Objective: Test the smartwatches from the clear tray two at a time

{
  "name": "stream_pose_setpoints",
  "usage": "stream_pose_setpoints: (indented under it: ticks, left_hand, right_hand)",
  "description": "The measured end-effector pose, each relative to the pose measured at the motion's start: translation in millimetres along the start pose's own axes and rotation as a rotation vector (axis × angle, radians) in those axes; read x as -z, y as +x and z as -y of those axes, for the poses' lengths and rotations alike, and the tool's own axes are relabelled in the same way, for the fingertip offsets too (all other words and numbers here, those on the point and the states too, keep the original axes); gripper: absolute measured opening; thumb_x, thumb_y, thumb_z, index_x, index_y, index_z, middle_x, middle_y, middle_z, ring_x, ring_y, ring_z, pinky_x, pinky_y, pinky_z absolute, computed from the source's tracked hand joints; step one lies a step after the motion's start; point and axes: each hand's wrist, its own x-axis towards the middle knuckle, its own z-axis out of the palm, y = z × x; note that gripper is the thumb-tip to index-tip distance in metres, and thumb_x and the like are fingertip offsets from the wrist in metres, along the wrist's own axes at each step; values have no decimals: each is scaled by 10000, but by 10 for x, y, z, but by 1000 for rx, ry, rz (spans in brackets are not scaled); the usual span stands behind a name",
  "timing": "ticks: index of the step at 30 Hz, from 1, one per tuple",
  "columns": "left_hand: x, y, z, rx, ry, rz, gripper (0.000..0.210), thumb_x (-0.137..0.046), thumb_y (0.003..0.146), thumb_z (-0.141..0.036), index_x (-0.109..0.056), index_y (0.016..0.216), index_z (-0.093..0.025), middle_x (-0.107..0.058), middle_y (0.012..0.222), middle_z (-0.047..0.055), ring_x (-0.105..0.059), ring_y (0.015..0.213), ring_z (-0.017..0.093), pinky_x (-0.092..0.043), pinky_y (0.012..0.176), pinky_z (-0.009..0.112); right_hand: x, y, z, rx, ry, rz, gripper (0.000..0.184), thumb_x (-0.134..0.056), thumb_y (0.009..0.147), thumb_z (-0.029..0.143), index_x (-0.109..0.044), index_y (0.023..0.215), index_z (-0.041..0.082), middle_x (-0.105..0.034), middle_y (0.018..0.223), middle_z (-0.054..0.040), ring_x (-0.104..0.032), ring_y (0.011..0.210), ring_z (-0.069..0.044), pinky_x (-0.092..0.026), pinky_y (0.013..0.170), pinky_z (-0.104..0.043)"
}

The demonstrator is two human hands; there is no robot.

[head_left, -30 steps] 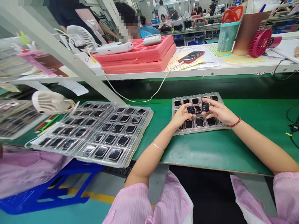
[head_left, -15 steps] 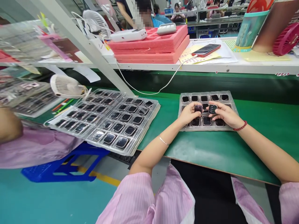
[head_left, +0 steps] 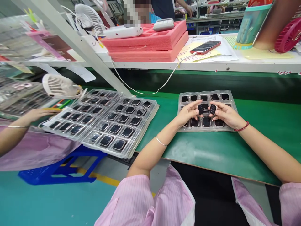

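My left hand (head_left: 188, 114) pinches a small square black watch face (head_left: 201, 109) between thumb and fingers. A second dark square watch face (head_left: 213, 109) is gripped by the fingertips of my right hand (head_left: 226, 115). The two pieces are held tilted, close together but apart. Just below both hands lies a clear plastic tray (head_left: 199, 129) with rows of similar dark watch faces in its pockets. My fingers hide part of its middle row.
More clear trays (head_left: 137, 138) of watch faces lie to the left. Beside them are a white fan (head_left: 58, 86) and a co-worker's hand (head_left: 35, 115). Above the green bench (head_left: 265, 138), a shelf carries pink foam trays (head_left: 145, 47), a phone (head_left: 205, 47) and a cup (head_left: 252, 28). A white cable (head_left: 150, 93) hangs down.
Both watch faces have turned in my fingers and now show darker, tilted sides. At left, the co-worker's hand has come into sight beside the trays. The view has shifted slightly.
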Motion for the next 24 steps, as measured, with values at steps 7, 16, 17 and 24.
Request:
stream_pose_setpoints:
  ticks: [7,16,17,24]
  left_hand:
    - [6,4,-5,8,18,21,757,-868,748,-533,-586,1378,-223,-701,992,40,-717,741,142,-520,631,227]
    - [-11,-13,-13,6,35,19,759,-879,724,-562,-572,1316,-199,-678,1017,37,-670,660,102,-515,616,235]
    - [-11,-14,-11,6,35,16,760,-882,720,-563,-571,1310,-199,-674,1014,33,-667,652,99,-515,616,236]
    - [-17,-9,-13,11,42,4,736,-872,719,-571,-570,1277,-200,-664,992,23,-661,643,97,-517,615,242]
  right_hand:
    - [-14,-12,7,-28,-33,25,573,-922,772,421,-724,1280,246,-727,1212,-81,-732,763,-146,-669,727,-328]
    - [-39,-27,10,-16,-76,27,627,-914,765,466,-705,1294,204,-719,928,-33,-661,642,-134,-630,652,-325]
    - [-40,-27,6,-18,-81,27,643,-913,763,475,-700,1303,198,-708,874,-23,-661,639,-142,-628,647,-329]
    - [-59,-30,32,-30,-81,44,638,-915,753,454,-693,1291,195,-697,871,-16,-648,621,-132,-602,611,-308]
